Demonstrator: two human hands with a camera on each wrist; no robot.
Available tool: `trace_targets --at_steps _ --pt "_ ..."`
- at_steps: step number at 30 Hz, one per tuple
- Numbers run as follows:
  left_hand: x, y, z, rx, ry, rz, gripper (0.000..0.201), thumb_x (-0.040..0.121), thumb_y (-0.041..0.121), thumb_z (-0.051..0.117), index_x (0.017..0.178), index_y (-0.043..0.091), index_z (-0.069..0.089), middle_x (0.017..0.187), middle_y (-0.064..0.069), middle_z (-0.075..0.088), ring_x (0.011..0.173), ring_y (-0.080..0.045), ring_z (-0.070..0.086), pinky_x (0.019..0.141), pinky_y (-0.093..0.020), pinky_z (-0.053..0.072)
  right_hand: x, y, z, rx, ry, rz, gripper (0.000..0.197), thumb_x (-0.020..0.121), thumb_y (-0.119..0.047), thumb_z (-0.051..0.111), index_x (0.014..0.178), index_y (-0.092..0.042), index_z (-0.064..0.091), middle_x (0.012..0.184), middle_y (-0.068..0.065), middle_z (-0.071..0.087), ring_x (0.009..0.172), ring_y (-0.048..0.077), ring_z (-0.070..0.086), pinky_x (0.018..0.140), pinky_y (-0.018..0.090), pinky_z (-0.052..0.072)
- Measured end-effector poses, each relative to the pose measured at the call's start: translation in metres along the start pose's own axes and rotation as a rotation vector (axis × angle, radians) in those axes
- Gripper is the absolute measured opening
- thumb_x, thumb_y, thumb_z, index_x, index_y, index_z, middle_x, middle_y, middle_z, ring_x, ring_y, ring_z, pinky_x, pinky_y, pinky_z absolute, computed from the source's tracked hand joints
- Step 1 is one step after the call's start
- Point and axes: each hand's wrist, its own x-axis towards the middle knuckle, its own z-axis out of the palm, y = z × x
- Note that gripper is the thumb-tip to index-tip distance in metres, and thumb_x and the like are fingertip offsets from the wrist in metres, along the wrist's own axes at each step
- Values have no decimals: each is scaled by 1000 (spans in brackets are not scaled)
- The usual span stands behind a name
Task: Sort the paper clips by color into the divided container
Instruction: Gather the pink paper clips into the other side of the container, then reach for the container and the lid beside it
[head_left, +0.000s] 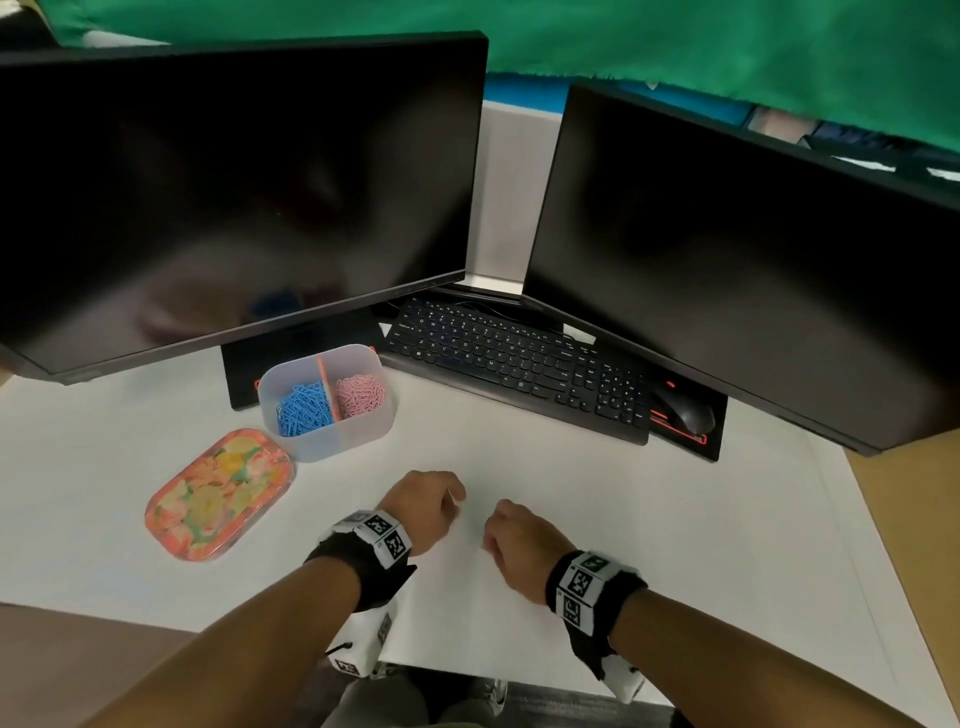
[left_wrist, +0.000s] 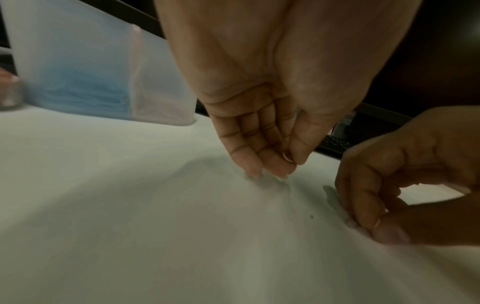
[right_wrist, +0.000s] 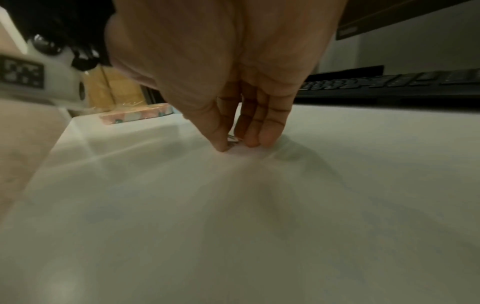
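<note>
A translucent divided container (head_left: 337, 441) stands on the white sheet, with blue paper clips (head_left: 304, 408) in its left compartment and pink paper clips (head_left: 361, 392) in its right one. In front of it, my left hand (head_left: 457, 503) points its fingers down at the sheet. In the left wrist view the thumb and a finger of my left hand (left_wrist: 285, 164) pinch a small pink clip (left_wrist: 287, 156). My right hand (head_left: 491, 530) is close beside it, fingertips on the sheet. In the right wrist view my right hand (right_wrist: 233, 145) pinches a small clip (right_wrist: 232, 140) against the surface; its colour is unclear.
A floral-patterned lid (head_left: 221, 493) lies left of the hands. Behind the container are a black keyboard (head_left: 519, 364), a mouse (head_left: 685, 410) and two dark monitors (head_left: 234, 197). The white sheet (head_left: 649, 519) stretches right to the wooden desk edge.
</note>
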Motion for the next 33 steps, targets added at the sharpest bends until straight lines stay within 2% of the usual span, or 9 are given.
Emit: trace_targets --at_steps 5,12,14,16,20,23,27,30,33 --pt "-4 3 -20 -7 91 28 22 90 14 55 103 20 72 92 0 72 81 -14 65 77 -19 49 7 -10 -5 -134 -32 -34 26 86 3 45 106 -6 57 112 12 54 102 29 52 80 35 44" --pt "11 -2 -97 91 457 -122 18 96 26 49 103 25 65 86 5 66 75 -14 61 70 -26 50 15 -16 -10 -140 -98 8 34 79 10 45 109 -5 51 112 15 55 96 27 50 73 29 35" --pt "22 -7 -116 212 450 -220 14 97 24 48 97 21 61 83 2 63 76 -17 61 66 -27 49 16 -17 -8 -140 -120 28 36 80 9 45 113 -5 49 116 15 53 102 28 51 75 28 36" --pt "31 -14 -126 361 369 -264 16 96 19 49 104 11 60 92 -3 66 85 -20 65 73 -30 55 16 -20 -7 -152 -140 37 38 82 8 45 118 -5 48 119 15 51 107 29 51 78 30 38" --pt "30 -29 -133 350 326 -287 25 95 21 48 114 15 63 95 -6 69 86 -24 67 75 -36 58 19 -28 -11 -130 -154 39 39 84 8 43 121 -6 46 123 14 49 110 29 49 88 32 42" --pt "16 -37 -138 135 523 -218 18 93 26 53 105 19 65 100 0 60 88 -18 59 76 -26 49 33 -38 -20 4 -95 54 36 84 4 42 116 -10 50 119 9 52 109 25 51 88 27 40" --pt "-24 -66 -146 -17 788 -207 11 90 26 59 100 22 58 101 2 51 94 -19 53 76 -29 45 73 -65 -51 156 105 24 26 86 -2 42 102 -13 58 108 9 61 101 26 58 87 27 43" --pt "-53 -100 -142 31 701 -359 32 82 30 63 113 23 54 117 -3 52 108 -23 49 91 -37 45 107 -92 -80 213 226 -16 22 89 -7 44 102 -13 60 106 9 63 97 24 59 86 30 47" --pt "-74 -129 -130 175 503 -521 76 66 61 68 132 30 43 137 -4 42 123 -28 41 101 -46 40 136 -117 -102 231 289 -11 20 90 -8 47 102 -15 61 102 6 65 92 22 63 82 31 53"
